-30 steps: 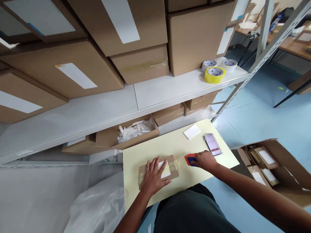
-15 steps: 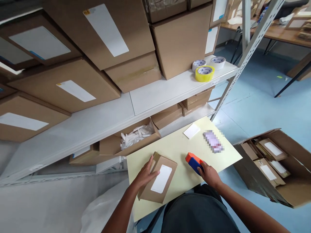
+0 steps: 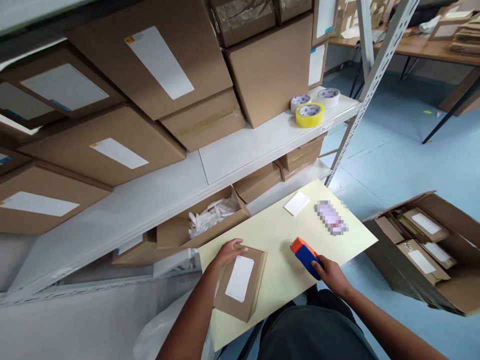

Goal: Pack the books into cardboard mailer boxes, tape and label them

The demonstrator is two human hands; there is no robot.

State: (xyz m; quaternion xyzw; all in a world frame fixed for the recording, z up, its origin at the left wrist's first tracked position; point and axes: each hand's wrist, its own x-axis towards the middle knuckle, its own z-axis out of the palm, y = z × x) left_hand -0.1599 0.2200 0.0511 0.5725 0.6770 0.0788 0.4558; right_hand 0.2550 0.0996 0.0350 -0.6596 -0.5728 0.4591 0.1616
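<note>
A small cardboard box (image 3: 224,294) with a white label (image 3: 239,278) on top lies on the pale yellow table. My left hand (image 3: 228,251) grips its far left edge, fingers curled over the corner. To the right, my right hand (image 3: 330,275) is closed around the lower end of an orange-and-blue handheld tool (image 3: 306,258), whose exact kind I cannot make out. The tool is held just over the table, apart from the box. Farther back on the table lie a white card (image 3: 296,203) and a blurred-out purplish flat item (image 3: 331,217).
A metal shelf (image 3: 243,145) ahead carries large cartons (image 3: 268,75) and tape rolls, one yellow (image 3: 309,115). Below it, an open carton (image 3: 172,232) holds white plastic pieces (image 3: 213,217). Right of the table (image 3: 273,305), a big open carton (image 3: 388,262) contains several labelled boxes.
The small box has turned over slightly, showing its right side edge instead of its left side. My left hand has shifted to its far corner. The tool has rotated, showing more blue.
</note>
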